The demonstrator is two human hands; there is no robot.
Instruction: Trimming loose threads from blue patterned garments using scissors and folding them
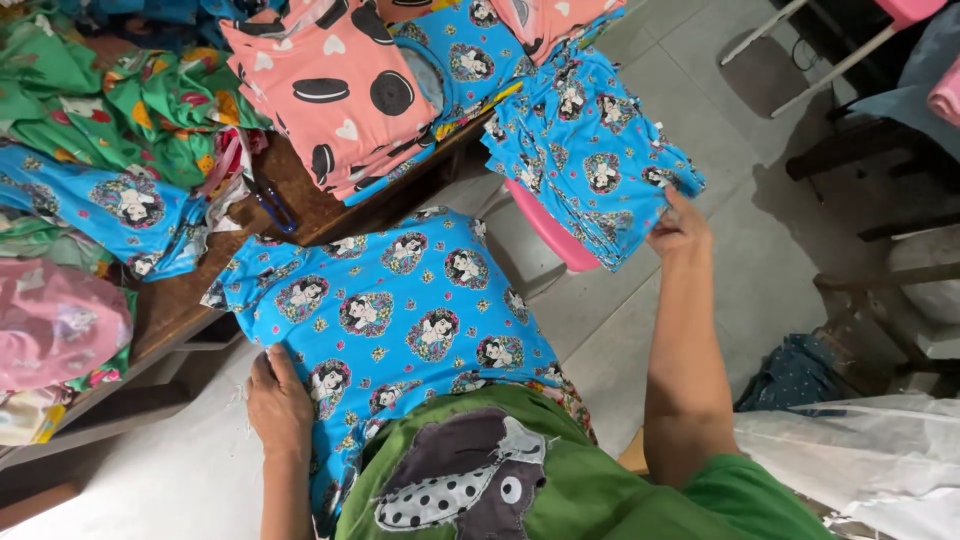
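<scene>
A bright blue child's shirt [395,310] printed with cartoon portraits lies spread flat over my lap. My left hand [278,405] presses on its lower left edge, fingers flat on the cloth. My right hand [680,225] reaches out to the right and pinches the corner of a stack of matching blue printed pieces [585,150], which rests on a pink stool [550,232].
A wooden table [300,200] on the left carries piles of clothes: pink ones with cookie and heart prints [330,90], green printed ones [120,110], more blue ones [110,205]. Dark furniture [860,160] and a white bag [860,450] stand at the right on a tiled floor [740,250].
</scene>
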